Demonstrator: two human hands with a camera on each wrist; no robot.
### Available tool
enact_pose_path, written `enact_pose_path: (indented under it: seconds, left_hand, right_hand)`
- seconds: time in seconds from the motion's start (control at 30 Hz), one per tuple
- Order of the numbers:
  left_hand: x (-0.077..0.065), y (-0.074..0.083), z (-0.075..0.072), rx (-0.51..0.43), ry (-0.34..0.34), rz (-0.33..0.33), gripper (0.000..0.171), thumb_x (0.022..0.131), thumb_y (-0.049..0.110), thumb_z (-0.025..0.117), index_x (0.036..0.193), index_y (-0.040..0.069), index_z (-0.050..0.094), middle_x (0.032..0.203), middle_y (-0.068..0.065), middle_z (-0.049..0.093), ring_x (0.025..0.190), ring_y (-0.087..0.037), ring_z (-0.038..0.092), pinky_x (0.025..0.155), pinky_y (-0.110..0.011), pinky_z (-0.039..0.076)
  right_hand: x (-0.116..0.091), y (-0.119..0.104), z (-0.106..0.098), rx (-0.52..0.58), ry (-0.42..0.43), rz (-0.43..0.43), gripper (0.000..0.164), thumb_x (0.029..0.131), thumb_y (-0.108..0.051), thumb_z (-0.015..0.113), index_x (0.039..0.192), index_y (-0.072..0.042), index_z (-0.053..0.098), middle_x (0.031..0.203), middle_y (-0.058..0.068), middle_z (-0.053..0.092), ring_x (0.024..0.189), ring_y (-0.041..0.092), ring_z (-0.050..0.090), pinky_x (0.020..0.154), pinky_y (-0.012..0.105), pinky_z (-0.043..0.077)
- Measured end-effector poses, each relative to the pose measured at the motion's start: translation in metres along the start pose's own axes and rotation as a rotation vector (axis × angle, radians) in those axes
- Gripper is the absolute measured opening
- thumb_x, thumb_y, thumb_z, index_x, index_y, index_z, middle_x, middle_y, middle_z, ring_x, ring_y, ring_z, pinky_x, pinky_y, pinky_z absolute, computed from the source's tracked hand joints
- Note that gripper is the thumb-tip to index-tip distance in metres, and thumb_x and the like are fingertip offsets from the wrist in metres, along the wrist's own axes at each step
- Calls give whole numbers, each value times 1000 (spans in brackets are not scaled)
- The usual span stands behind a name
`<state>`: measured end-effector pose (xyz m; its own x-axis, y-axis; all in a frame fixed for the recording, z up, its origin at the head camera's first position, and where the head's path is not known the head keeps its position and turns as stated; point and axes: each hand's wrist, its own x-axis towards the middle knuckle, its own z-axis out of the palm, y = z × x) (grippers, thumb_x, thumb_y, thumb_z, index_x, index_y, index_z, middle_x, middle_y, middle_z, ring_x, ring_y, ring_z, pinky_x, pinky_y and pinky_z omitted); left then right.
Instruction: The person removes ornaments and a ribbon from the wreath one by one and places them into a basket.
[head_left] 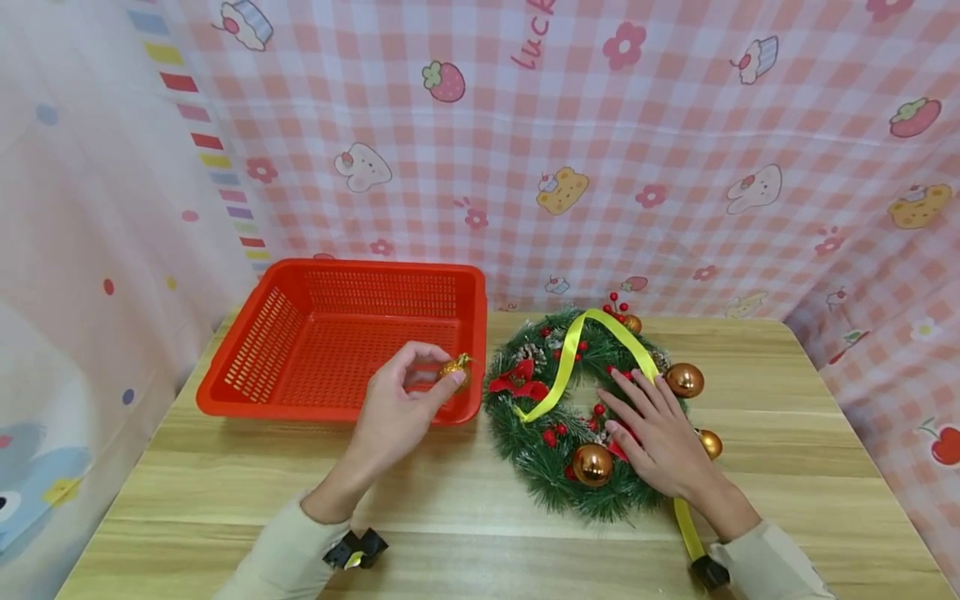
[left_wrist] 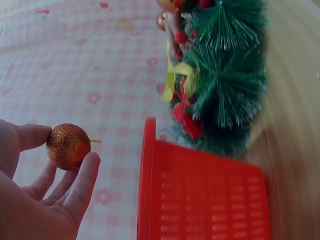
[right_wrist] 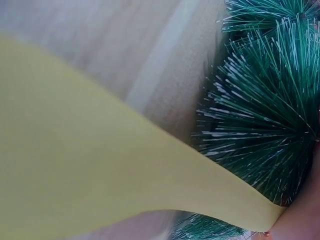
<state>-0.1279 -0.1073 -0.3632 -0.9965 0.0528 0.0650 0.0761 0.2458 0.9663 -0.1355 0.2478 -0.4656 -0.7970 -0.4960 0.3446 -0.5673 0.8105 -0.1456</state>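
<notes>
A small glittery gold Christmas ball (head_left: 454, 372) is pinched between the thumb and fingers of my left hand (head_left: 393, 412), over the right part of the red basket (head_left: 285, 410). The left wrist view shows the ball (left_wrist: 68, 146) from the side, a short gold string at its top. My right hand (head_left: 660, 437) rests on the right side of the green wreath (head_left: 525, 458) with fingers spread. A yellow ribbon (head_left: 564, 367) loops over the wreath and passes beneath that hand. Close to the right wrist camera, the ribbon (right_wrist: 100, 165) fills much of the view.
Shiny copper balls, one at the front (head_left: 592, 465) and one at the right (head_left: 685, 380), sit on the wreath among red berries and a red bow (head_left: 519, 381). The wooden table (head_left: 465, 533) ends against a pink checked curtain (head_left: 510, 167).
</notes>
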Motion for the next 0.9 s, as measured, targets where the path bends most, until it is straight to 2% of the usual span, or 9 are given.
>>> enact_pose_path:
  seconds: [0.17,0.27,0.37,0.53,0.9]
  left_hand:
    - [4,-4,-15,28,31,1,24,90,19,74,109,10,63,112,-7,65,99,-20,70,78,-34,58]
    - [5,-6,-25,58,52,4,25,91,21,73,111,9,63,114,-7,64,101,-21,69,78,-25,56]
    - [7,-9,-33,76,70,14,26,91,21,73,111,8,63,114,-7,65,101,-22,68,80,-23,55]
    - [11,-13,-44,100,97,14,26,92,21,72,111,7,62,113,-8,65,100,-23,68,79,-22,55]
    - [17,-24,-62,150,121,-40,35,94,31,69,117,7,59,118,-9,63,105,-23,66,79,-26,55]
  right_hand:
    - [0,1,0,1,0,1,44,105,-33,44,142,-11,55,156,15,36,144,42,27,119,54,9]
    - [0,1,0,5,3,-3,44,105,-33,44,142,-11,55,156,15,36,143,42,27,119,54,10]
    - [0,1,0,6,2,-3,44,105,-33,44,141,-11,55,157,15,36,143,42,27,119,54,9]
    - [-1,1,0,4,0,2,44,105,-33,44,142,-11,55,157,15,36,144,42,27,120,54,9]
    - [0,1,1,5,4,-4,45,105,-34,44,142,-12,54,157,15,36,144,42,27,119,54,9]
